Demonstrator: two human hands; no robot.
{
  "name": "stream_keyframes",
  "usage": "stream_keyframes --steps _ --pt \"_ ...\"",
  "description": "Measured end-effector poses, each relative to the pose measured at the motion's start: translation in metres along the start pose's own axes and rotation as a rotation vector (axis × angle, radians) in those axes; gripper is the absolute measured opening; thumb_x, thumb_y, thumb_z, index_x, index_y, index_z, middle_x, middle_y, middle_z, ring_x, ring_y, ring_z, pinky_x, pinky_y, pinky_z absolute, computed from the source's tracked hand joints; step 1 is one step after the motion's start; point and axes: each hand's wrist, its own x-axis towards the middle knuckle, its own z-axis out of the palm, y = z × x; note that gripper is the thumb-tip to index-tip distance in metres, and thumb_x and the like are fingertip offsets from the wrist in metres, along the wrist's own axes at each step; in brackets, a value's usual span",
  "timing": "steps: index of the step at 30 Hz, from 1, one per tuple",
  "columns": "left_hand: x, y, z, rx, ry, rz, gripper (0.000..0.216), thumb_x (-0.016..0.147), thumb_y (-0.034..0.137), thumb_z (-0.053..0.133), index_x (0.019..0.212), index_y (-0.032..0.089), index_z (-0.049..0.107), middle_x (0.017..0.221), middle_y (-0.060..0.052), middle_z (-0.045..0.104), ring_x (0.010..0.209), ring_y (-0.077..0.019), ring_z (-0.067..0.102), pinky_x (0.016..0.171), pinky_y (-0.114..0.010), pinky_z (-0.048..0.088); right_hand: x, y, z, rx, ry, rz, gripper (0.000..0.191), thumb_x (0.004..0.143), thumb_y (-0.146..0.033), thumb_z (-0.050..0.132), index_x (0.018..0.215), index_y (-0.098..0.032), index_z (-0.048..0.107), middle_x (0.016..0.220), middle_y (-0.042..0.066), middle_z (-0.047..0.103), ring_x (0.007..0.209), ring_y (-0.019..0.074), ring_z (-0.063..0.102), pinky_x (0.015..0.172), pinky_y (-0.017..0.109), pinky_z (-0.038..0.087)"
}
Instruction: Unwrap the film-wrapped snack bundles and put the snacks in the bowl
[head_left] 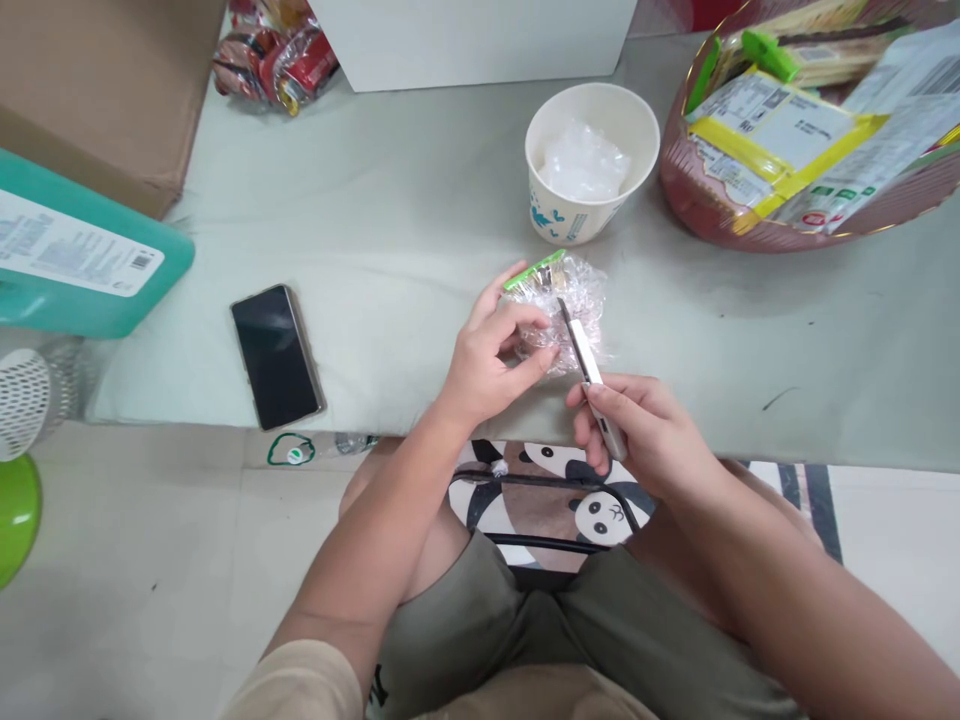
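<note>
The left hand (491, 355) was curled around a clear-wrapped packet (577, 295), with thumb and fingers pinching its near left edge. The packet sat on the desk (420, 230) just in front of the paper bowl (577, 228), on the person's side of it. A green strip (534, 270) ran along the packet's far edge, the edge closest to the bowl.

The right hand (645, 430) was closed around the handle of a small white cutter (592, 375), nearer to the person than the bowl and slightly to its right. The dark blade pointed away from the person, towards the bowl, and its tip lay against the wrap of the packet beside the left fingers.

The bowl itself stood upright and held crumpled clear plastic (583, 162). Just to the right of the bowl was a reddish basket (697, 215), close to it but whether touching I could not tell, filled with yellow and white packs (780, 130). Well to the left of the bowl a dark phone (276, 355) lay face up near the desk's front edge. Farther left were a teal box (82, 250) and a cardboard box (97, 90). Behind the bowl and to its left stood a white box (480, 40), with red snack packs (274, 50) beside it.
</note>
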Motion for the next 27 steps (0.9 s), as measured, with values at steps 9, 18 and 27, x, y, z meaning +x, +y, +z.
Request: stream_keyframes --steps 9,18,27 --pt "0.003 0.002 0.001 -0.139 0.162 -0.112 0.032 0.086 0.049 0.078 0.097 0.021 0.069 0.154 -0.014 0.053 0.08 -0.0098 0.069 0.062 -0.024 0.058 -0.002 0.004 0.0 -0.043 -0.019 0.012 0.048 0.077 -0.061 0.082 0.086 -0.016 0.068 0.06 0.0 0.066 0.043 0.0094 0.059 0.041 0.019 0.051" --pt "0.01 -0.004 0.005 -0.251 0.384 -0.164 0.038 0.077 0.054 0.086 0.09 0.023 0.068 0.114 -0.002 0.063 0.063 -0.0046 0.059 0.052 -0.02 0.05 -0.007 0.0 0.0 -0.185 -0.019 0.056 0.05 0.078 -0.064 0.08 0.088 -0.016 0.066 0.063 0.0 0.066 0.046 0.0093 0.06 0.042 0.019 0.051" --pt "0.016 -0.018 -0.002 -0.439 0.491 -0.227 0.048 0.076 0.06 0.085 0.098 0.027 0.058 0.101 0.001 0.061 0.079 -0.0091 0.065 0.07 -0.022 0.058 -0.005 0.006 -0.004 -0.326 -0.072 0.0 0.048 0.091 -0.064 0.065 0.092 -0.016 0.065 0.07 0.003 0.068 0.053 0.0115 0.062 0.049 0.023 0.053"
